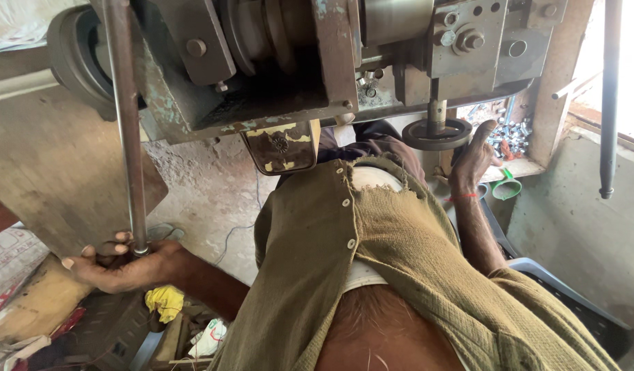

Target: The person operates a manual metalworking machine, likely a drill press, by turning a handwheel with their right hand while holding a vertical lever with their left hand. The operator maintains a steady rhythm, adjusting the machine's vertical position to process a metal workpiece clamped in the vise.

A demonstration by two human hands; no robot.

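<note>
Hands point(121, 264) point(473, 161) — steel rod point(126, 124), round handwheel point(437, 134)

Heap of shiny metal nuts point(510, 135) on a ledge point(519, 167) at the upper right, green scoop point(507, 187) just below. Yellow rag point(165, 301) and white crumpled bag point(209, 338) low on the left, among clutter. Rusty metal plate point(62, 178) leaning at the left. Dark plastic crate point(578, 306) at the lower right. Thin cable point(238, 230) trailing across the concrete floor point(214, 185).
</note>
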